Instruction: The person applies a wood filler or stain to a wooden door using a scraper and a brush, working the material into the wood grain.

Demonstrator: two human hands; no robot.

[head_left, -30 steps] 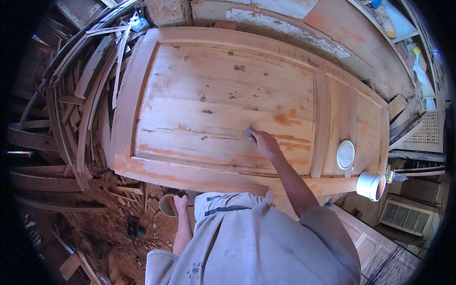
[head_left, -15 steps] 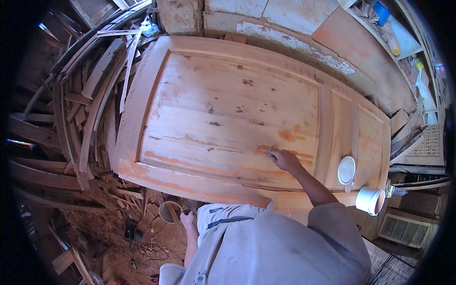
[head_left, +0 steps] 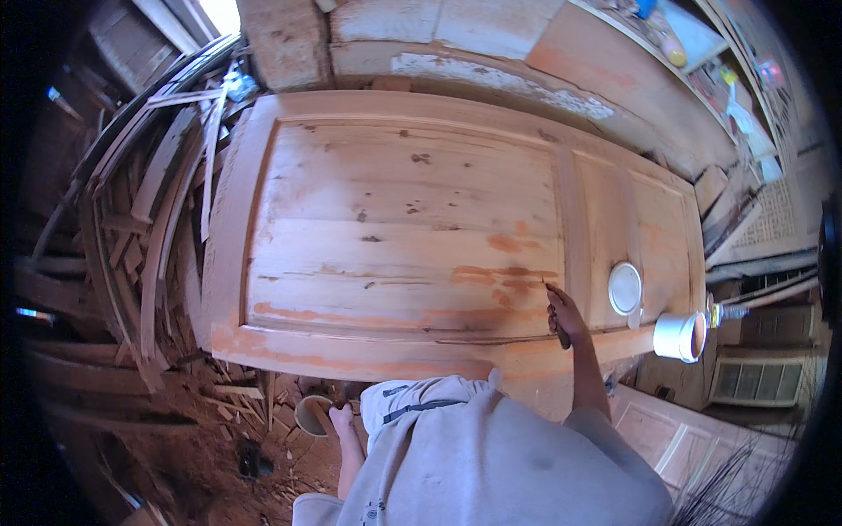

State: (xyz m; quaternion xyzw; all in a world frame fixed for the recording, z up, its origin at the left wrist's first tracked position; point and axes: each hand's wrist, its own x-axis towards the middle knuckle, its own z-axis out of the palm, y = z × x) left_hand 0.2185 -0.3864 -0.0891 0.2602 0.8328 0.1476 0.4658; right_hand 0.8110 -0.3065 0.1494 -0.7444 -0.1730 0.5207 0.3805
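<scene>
A large panelled wooden door (head_left: 403,197) lies in front of me, smeared with orange filler (head_left: 504,273) across its big panel and near edge. My right hand (head_left: 566,314) is closed around a putty knife (head_left: 564,337); its dark handle end sticks out below the fist and its thin tip points at the panel beside the orange streaks. Low on the left, my left hand (head_left: 343,419) is closed on the rim of a round pale container (head_left: 309,417) with an orange-brown strip in it; whether that is filler or a stick I cannot tell.
A white round lid (head_left: 625,289) lies on the door's right part, and a white bucket (head_left: 674,337) stands by its near right edge. Scrap wood (head_left: 162,202) is heaped left. A wall (head_left: 474,66) runs behind, shelves (head_left: 693,70) far right. Another panelled door (head_left: 684,434) lies lower right.
My right hand has moved right with the putty knife, from the orange streaks toward the panel's right edge. Fresh orange smears show where it was. The whole view has shifted a little.
</scene>
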